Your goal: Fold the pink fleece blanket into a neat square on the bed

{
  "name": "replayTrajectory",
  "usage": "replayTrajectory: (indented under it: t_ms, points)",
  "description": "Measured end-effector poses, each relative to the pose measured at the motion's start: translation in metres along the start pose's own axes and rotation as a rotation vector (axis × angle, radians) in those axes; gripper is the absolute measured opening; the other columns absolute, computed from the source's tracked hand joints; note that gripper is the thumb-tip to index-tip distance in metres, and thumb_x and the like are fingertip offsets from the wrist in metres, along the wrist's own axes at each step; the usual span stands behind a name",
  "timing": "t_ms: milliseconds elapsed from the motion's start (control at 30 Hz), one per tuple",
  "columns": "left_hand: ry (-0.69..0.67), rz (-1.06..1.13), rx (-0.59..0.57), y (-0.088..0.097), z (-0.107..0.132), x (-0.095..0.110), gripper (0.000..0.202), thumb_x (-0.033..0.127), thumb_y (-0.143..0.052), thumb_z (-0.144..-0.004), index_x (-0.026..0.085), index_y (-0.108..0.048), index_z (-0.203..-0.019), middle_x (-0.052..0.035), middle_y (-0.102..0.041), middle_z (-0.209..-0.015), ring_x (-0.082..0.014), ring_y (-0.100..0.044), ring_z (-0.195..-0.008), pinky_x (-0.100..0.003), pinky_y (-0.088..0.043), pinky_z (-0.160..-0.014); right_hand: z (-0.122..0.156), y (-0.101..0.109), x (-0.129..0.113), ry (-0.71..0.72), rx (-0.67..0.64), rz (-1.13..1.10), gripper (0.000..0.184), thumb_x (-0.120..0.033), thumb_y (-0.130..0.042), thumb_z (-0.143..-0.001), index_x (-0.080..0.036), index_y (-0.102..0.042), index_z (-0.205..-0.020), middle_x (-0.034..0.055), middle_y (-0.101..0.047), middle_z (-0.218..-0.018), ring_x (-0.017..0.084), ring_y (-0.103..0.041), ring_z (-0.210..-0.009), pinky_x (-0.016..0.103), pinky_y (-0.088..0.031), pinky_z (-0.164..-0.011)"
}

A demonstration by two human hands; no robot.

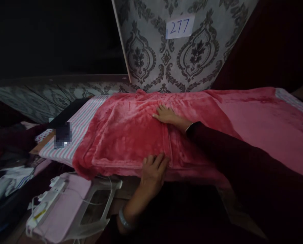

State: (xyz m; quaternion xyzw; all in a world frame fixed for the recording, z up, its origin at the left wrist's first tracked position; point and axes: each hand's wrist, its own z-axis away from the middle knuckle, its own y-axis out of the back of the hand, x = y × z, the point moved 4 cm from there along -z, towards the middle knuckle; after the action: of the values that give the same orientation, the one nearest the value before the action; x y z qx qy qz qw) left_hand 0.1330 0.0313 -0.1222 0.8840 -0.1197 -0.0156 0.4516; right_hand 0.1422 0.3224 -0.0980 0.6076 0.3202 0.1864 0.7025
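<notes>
A red plush blanket [133, 135] lies folded in a flat rectangle on the long surface in front of me. My right hand [165, 114] rests palm down on its far part, fingers spread. Nearer to me, my left hand [153, 171] touches the blanket's front edge close to a fold line. Its fingers lie bent over the fabric, slightly apart, and the thumb is hidden. Neither hand visibly grips the cloth. Paler pink cloth [255, 118] stretches out to the right beneath my right arm.
Striped cloth [82, 115] shows left of the blanket, with a pixelated dark object [62, 135] on it. A power strip [47, 200] with cables lies on a pink-topped stool [72, 203]. A large dark screen [55, 40] hangs above. Piled clothes [11, 183] are at far left.
</notes>
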Motion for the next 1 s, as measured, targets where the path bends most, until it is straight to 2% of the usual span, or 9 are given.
replayTrajectory:
  t_ms: [67, 167, 333, 433, 533, 600, 667, 800, 1000]
  points:
    - [0.002, 0.019, 0.038, -0.001, 0.003, 0.002, 0.035, 0.014, -0.059, -0.095, 0.023, -0.069, -0.127, -0.0101, -0.073, -0.121, -0.0252, -0.057, -0.100, -0.038, -0.042, -0.076, 0.023, -0.006, -0.010, 0.116, 0.054, 0.015, 0.079, -0.066, -0.036, -0.102, -0.018, -0.034, -0.164, 0.0157, -0.023, -0.171, 0.037, -0.016, -0.158, 0.060, -0.021, -0.125]
    - [0.013, 0.037, 0.088, -0.005, 0.005, 0.006, 0.032, 0.015, -0.057, -0.096, 0.022, -0.070, -0.124, -0.0102, -0.072, -0.111, -0.0243, -0.057, -0.096, -0.038, -0.041, -0.076, 0.060, -0.023, -0.014, 0.280, 0.029, 0.055, 0.083, -0.067, -0.039, -0.100, -0.018, -0.029, -0.166, 0.0160, -0.021, -0.171, 0.038, -0.014, -0.158, 0.061, -0.021, -0.124]
    - [0.010, 0.090, 0.056, -0.001, 0.004, 0.007, 0.032, 0.015, -0.055, -0.096, 0.020, -0.069, -0.125, -0.0109, -0.070, -0.108, -0.0241, -0.059, -0.097, -0.038, -0.043, -0.078, 0.092, -0.023, -0.006, 0.320, -0.056, 0.094, 0.078, -0.059, -0.044, -0.101, -0.014, -0.032, -0.165, 0.0181, -0.022, -0.170, 0.036, -0.020, -0.157, 0.056, -0.025, -0.124]
    - [-0.013, 0.147, 0.087, 0.017, 0.006, -0.002, 0.031, 0.015, -0.053, -0.098, 0.019, -0.068, -0.124, -0.0113, -0.071, -0.113, -0.0237, -0.061, -0.102, -0.038, -0.047, -0.085, 0.118, -0.014, -0.013, 0.352, -0.062, 0.094, 0.071, -0.056, -0.047, -0.101, -0.015, -0.044, -0.159, 0.0168, -0.032, -0.167, 0.036, -0.026, -0.155, 0.054, -0.026, -0.125]
    - [0.064, 0.105, 0.118, 0.034, 0.008, -0.021, 0.036, 0.015, -0.047, -0.099, 0.019, -0.067, -0.128, -0.0127, -0.070, -0.124, -0.0251, -0.061, -0.116, -0.042, -0.047, -0.100, 0.163, -0.016, -0.029, 0.457, -0.008, 0.068, 0.066, -0.054, -0.047, -0.103, -0.020, -0.046, -0.159, 0.0129, -0.036, -0.166, 0.034, -0.028, -0.155, 0.053, -0.024, -0.126]
    - [0.168, 0.031, 0.066, 0.037, 0.009, -0.034, 0.040, 0.020, -0.045, -0.101, 0.019, -0.063, -0.137, -0.0143, -0.064, -0.141, -0.0282, -0.055, -0.133, -0.047, -0.041, -0.112, 0.193, -0.023, -0.037, 0.491, 0.030, 0.047, 0.066, -0.054, -0.049, -0.103, -0.021, -0.044, -0.160, 0.0122, -0.037, -0.165, 0.033, -0.029, -0.155, 0.053, -0.024, -0.126]
    - [0.242, -0.035, -0.058, 0.031, 0.010, -0.041, 0.045, 0.030, -0.046, -0.102, 0.020, -0.058, -0.145, -0.0147, -0.053, -0.155, -0.0321, -0.044, -0.146, -0.054, -0.034, -0.120, 0.215, -0.033, -0.040, 0.485, 0.065, 0.040, 0.066, -0.051, -0.052, -0.102, -0.022, -0.044, -0.160, 0.0125, -0.038, -0.165, 0.032, -0.030, -0.154, 0.052, -0.026, -0.125]
    - [0.237, -0.114, -0.244, 0.014, 0.018, -0.039, 0.052, 0.038, -0.053, -0.100, 0.023, -0.055, -0.150, -0.0148, -0.044, -0.163, -0.0391, -0.033, -0.153, -0.064, -0.025, -0.123, 0.229, -0.046, -0.044, 0.454, 0.124, 0.057, 0.062, -0.039, -0.055, -0.101, -0.018, -0.046, -0.159, 0.0142, -0.039, -0.164, 0.030, -0.034, -0.153, 0.050, -0.030, -0.124]
    - [0.199, -0.109, -0.186, 0.019, 0.024, -0.036, 0.047, 0.031, -0.052, -0.101, 0.022, -0.056, -0.147, -0.0141, -0.050, -0.159, -0.0355, -0.039, -0.151, -0.062, -0.030, -0.122, 0.231, -0.033, -0.042, 0.471, 0.181, -0.039, 0.050, -0.032, -0.052, -0.101, -0.021, -0.057, -0.150, 0.0120, -0.051, -0.156, 0.028, -0.043, -0.148, 0.052, -0.033, -0.123]
